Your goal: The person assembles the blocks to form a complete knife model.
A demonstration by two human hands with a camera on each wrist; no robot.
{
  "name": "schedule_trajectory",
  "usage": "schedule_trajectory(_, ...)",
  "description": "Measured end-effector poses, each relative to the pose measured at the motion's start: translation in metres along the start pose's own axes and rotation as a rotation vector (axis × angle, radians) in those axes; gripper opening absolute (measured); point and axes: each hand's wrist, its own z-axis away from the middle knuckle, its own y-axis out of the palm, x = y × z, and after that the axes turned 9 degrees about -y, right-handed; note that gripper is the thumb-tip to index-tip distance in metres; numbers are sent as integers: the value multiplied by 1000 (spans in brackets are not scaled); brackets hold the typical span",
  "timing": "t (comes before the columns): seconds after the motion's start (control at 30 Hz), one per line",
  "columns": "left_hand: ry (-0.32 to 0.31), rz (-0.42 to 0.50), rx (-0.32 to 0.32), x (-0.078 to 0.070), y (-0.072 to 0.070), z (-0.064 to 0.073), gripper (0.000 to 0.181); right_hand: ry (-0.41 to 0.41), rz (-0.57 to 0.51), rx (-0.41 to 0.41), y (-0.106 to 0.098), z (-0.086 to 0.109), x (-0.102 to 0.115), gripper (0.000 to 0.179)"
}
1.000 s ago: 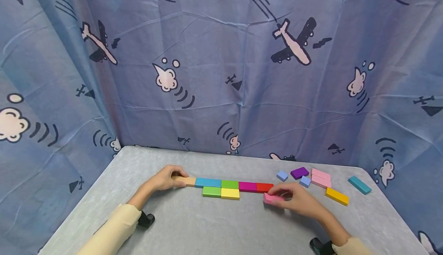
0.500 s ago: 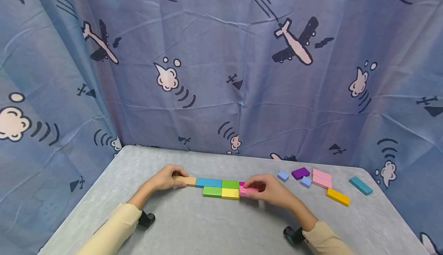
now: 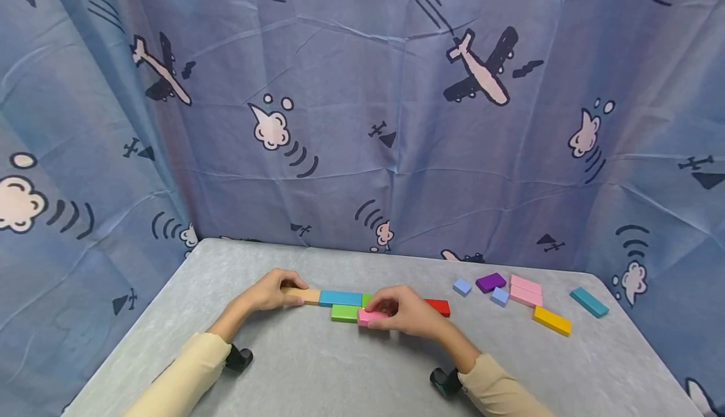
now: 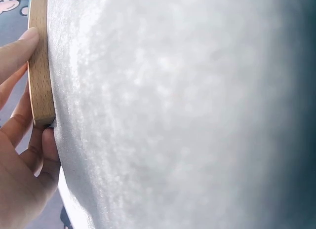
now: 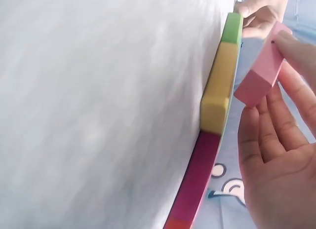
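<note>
At the left end of a row of coloured blocks, my left hand [image 3: 273, 291] grips a plain wooden block [image 4: 40, 66], thumb along its near side. My right hand [image 3: 410, 312] pinches a pink block [image 5: 261, 71] between thumb and fingers, raised over the yellow block [image 5: 217, 91]. From the wooden block the row runs through a blue block [image 3: 341, 298], a green block [image 3: 366, 299], a magenta block [image 5: 195, 174] and a red block [image 3: 438, 307]. Against its near side lie another green block [image 3: 345, 312] and the yellow one, which the pink block hides in the head view.
Loose blocks lie at the right: two small light blue blocks [image 3: 462, 287], a purple block [image 3: 490, 282], pink blocks [image 3: 525, 291] side by side, an orange-yellow block [image 3: 552, 321] and a teal block [image 3: 589, 302]. A patterned curtain [image 3: 340, 121] hangs behind the table [image 3: 317, 373].
My right hand has carried the pink block leftward from beside the red block to over the yellow block, uncovering the red block again. My left hand has stayed on the wooden block.
</note>
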Motion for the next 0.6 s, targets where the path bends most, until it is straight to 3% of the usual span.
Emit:
schedule_trajectory(0.13,-31,-3,2,-1,0,0,19,2,11,8,6,-7,4,21)
schedule_trajectory(0.6,-18,-10,4,-1,0,-1,19,25,14,52,28,-29,7,22)
